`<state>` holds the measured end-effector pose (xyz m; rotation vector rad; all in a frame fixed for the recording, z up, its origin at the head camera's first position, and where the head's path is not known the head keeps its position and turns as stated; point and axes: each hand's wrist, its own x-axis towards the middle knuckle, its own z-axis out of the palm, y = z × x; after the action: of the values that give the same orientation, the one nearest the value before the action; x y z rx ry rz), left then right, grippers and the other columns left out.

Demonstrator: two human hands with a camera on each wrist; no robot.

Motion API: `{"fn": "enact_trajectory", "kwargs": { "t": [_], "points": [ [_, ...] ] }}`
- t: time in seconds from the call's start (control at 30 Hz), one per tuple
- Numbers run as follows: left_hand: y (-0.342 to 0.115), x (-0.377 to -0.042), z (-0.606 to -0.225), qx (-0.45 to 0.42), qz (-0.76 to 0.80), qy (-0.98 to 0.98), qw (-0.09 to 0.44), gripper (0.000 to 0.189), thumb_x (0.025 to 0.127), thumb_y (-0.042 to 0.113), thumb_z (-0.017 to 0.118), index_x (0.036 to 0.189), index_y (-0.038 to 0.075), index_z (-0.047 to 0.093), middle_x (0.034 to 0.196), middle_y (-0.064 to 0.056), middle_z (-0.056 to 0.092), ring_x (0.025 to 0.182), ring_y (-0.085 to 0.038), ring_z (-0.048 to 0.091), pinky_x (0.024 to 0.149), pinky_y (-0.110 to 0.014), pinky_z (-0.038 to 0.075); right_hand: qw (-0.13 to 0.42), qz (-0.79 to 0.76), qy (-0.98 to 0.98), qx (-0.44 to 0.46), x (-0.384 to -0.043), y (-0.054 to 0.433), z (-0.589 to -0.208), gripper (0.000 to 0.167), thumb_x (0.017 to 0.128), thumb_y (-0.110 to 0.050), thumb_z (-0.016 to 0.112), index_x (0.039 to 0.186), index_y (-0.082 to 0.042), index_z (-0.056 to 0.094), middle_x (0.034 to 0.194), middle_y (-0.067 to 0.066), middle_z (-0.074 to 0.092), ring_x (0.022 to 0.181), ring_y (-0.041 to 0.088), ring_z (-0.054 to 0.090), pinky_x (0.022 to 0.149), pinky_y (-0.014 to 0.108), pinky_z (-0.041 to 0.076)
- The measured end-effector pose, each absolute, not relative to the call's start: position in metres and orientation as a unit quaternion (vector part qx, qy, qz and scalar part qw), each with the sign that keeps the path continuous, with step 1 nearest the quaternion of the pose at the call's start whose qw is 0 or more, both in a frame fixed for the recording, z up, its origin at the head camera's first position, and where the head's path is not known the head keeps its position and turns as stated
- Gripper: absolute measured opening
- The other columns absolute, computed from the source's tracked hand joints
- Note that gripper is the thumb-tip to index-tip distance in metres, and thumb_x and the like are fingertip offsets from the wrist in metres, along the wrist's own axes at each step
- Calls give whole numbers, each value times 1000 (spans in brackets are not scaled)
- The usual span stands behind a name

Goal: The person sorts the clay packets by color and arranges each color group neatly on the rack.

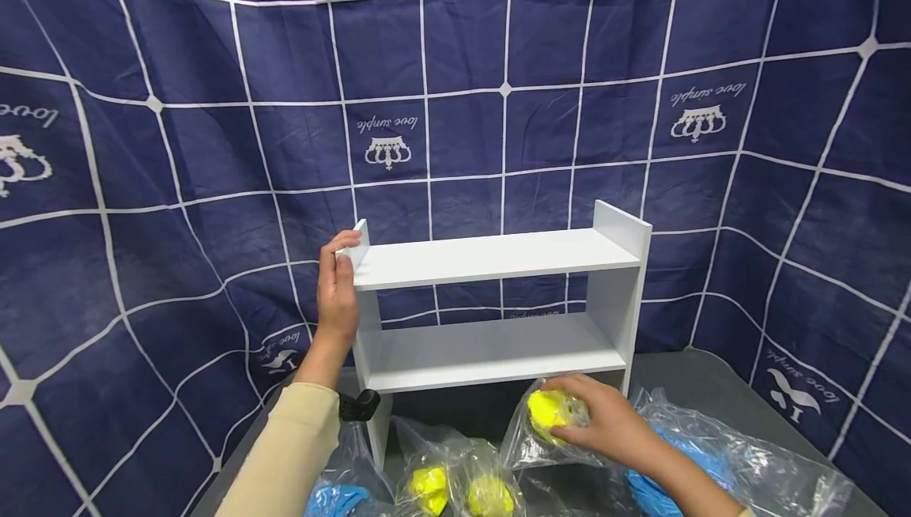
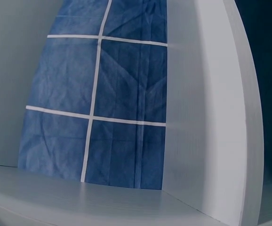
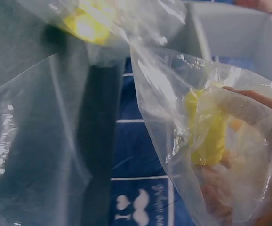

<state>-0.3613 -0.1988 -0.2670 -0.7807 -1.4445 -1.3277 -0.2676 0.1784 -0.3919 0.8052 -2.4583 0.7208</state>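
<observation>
A white two-tier shelf (image 1: 498, 347) stands upright on the dark surface. My left hand (image 1: 338, 296) grips the top of its left side panel, fingers lapping over the edge. In the left wrist view only the shelf's white boards (image 2: 220, 117) show, not the hand. Low in front of the shelf's right half, my right hand (image 1: 605, 418) holds a yellow lump (image 1: 546, 413) in a clear plastic bag (image 1: 523, 442). The right wrist view shows the fingers pinching this yellow lump (image 3: 206, 129), partly behind crinkled plastic; its kind cannot be told.
Two more yellow lumps, one left (image 1: 429, 489) and one right (image 1: 490, 495), lie in clear bags before the shelf. Blue bagged things lie at the left (image 1: 336, 500) and right (image 1: 679, 466). A navy gridded cloth (image 1: 463, 50) hangs behind the shelf and along both sides.
</observation>
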Motion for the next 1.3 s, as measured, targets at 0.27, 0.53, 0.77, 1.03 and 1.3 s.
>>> {"fn": "enact_trajectory", "kwargs": {
  "t": [0.27,0.53,0.77,1.03,1.3],
  "points": [
    [-196,-360,-266,-323,-546,-597,490,28,105,9,33,116,-12,48,132,-21,55,135,-20,46,116,-27,27,226,275,-880,313,-251,179,-354,52,75,-28,87,122,-32,64,121,-16,68,111,14,66,89,37,56],
    [-196,-362,-265,-330,-549,-593,489,27,105,8,34,115,-13,48,130,-14,57,134,-19,46,117,-29,27,244,313,-852,340,-231,178,-297,53,80,-33,83,128,-36,60,129,-14,63,114,9,62,86,34,56],
    [-195,-360,-263,-330,-549,-587,495,28,105,8,34,115,-14,48,129,-13,58,134,-19,46,116,-28,27,292,317,-832,350,-236,174,-243,58,79,-20,85,131,-28,61,131,-7,64,110,7,60,88,27,53],
    [-197,-359,-266,-324,-549,-591,493,28,105,8,33,115,-13,47,129,-5,58,134,-16,46,116,-27,27,284,357,-854,250,-264,181,-196,55,86,-30,78,137,-26,58,136,5,61,108,23,56,85,40,47],
    [-198,-359,-267,-322,-554,-589,492,28,105,8,34,116,-14,47,129,1,58,134,-15,46,117,-27,27,282,364,-870,175,-313,188,-182,61,89,-38,74,142,-19,52,149,12,52,129,35,50,98,53,41]
  ]
}}
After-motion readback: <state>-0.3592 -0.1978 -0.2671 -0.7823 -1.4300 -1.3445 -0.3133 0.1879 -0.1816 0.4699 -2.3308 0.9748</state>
